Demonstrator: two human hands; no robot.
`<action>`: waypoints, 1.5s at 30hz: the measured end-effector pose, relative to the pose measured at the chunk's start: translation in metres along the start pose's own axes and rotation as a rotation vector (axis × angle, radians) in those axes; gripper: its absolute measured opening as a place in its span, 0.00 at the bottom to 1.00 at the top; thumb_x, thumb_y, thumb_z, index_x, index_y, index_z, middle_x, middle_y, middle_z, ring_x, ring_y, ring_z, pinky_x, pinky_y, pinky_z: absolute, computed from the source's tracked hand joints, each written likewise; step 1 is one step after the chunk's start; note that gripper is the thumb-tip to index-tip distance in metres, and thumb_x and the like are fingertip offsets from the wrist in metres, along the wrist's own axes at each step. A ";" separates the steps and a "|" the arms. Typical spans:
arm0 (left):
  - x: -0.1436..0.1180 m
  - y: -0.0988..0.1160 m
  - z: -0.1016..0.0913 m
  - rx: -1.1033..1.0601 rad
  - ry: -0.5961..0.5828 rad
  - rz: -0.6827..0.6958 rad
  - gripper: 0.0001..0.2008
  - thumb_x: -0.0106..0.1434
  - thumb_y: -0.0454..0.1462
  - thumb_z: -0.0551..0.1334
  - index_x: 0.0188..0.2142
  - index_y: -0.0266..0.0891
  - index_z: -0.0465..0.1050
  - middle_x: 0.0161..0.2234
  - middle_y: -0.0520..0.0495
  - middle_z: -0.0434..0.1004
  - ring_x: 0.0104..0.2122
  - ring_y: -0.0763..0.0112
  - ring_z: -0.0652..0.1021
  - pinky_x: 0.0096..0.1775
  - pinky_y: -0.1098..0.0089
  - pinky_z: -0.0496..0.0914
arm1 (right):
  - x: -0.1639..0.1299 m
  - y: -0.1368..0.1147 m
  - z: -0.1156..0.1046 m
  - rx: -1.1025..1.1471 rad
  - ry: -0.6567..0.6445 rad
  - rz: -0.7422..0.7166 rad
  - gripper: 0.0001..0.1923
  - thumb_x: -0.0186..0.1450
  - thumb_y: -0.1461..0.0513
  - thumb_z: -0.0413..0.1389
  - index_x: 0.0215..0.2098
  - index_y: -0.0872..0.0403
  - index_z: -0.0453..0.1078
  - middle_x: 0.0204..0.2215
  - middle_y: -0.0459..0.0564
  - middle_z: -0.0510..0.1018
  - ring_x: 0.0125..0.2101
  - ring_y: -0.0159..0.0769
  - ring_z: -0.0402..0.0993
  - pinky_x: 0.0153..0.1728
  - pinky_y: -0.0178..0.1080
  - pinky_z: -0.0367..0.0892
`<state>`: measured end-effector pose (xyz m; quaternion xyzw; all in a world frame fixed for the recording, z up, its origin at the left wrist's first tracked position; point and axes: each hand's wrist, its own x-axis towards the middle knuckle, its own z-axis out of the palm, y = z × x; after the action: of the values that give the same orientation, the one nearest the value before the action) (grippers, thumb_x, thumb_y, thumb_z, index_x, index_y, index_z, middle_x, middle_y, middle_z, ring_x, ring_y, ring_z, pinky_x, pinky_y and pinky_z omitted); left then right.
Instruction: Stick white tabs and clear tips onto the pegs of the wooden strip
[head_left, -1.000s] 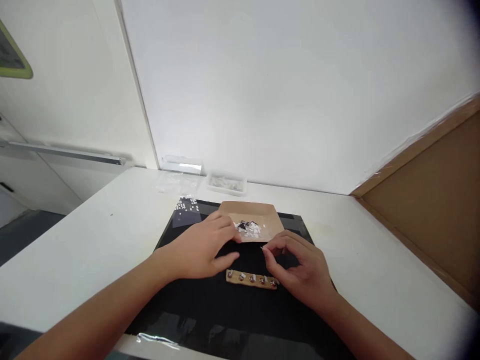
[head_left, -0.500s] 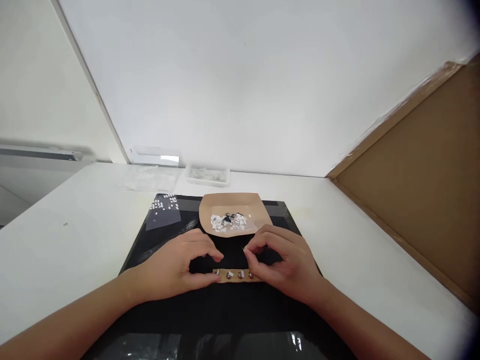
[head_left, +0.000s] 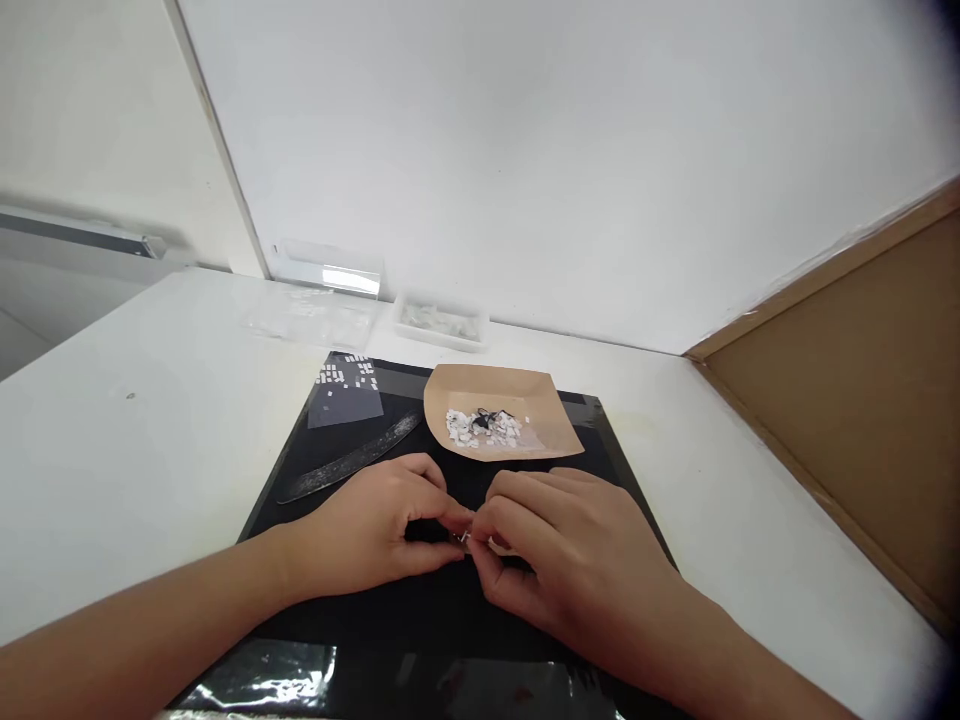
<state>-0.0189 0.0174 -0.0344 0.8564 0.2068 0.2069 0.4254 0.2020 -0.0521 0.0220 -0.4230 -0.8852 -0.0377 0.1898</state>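
On a black mat (head_left: 420,630), my left hand (head_left: 382,520) pinches the left end of a small brown strip (head_left: 504,549). Thumb lies below and index finger above that end. My right hand (head_left: 577,550) meets it there, thumb and index fingertips closed together beside a tiny shiny piece (head_left: 463,538). Whatever sits between the right fingertips is too small to make out. Most of the strip, with its small round metallic bits, is hidden behind the right fingers.
Beyond the hands stands a brown paper tray (head_left: 502,380) holding white and black scraps. A dark sheet with small white pieces (head_left: 345,405) and a long dark file-like strip (head_left: 352,462) lie left. A white container (head_left: 442,338) and clear plastic (head_left: 311,315) sit at the wall.
My right hand has moved left along the strip to my left fingertips. My left index finger has come down to close on the strip's end. The view has tilted and shifted slightly.
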 end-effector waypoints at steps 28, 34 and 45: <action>-0.002 0.001 0.011 0.054 0.142 -0.097 0.03 0.66 0.36 0.72 0.39 0.40 0.82 0.36 0.52 0.86 0.41 0.66 0.81 0.40 0.70 0.75 | -0.010 0.004 0.008 -0.076 -0.068 -0.052 0.08 0.75 0.64 0.59 0.35 0.52 0.73 0.27 0.43 0.77 0.26 0.32 0.69 0.29 0.43 0.53; -0.001 0.003 0.008 0.039 0.121 -0.107 0.04 0.67 0.37 0.72 0.39 0.39 0.82 0.36 0.52 0.87 0.42 0.66 0.82 0.41 0.69 0.75 | -0.011 0.004 0.008 -0.057 -0.091 -0.070 0.08 0.76 0.63 0.58 0.36 0.52 0.74 0.28 0.44 0.77 0.26 0.33 0.68 0.29 0.43 0.52; -0.001 0.005 0.007 0.036 0.086 -0.120 0.04 0.66 0.34 0.72 0.40 0.39 0.80 0.38 0.50 0.87 0.44 0.65 0.82 0.44 0.68 0.74 | -0.012 0.005 0.011 -0.040 -0.087 -0.104 0.10 0.77 0.64 0.55 0.36 0.51 0.73 0.27 0.44 0.76 0.25 0.34 0.65 0.29 0.44 0.50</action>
<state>-0.0153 0.0092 -0.0349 0.8401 0.2797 0.2140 0.4125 0.2089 -0.0551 0.0074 -0.3812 -0.9126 -0.0467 0.1404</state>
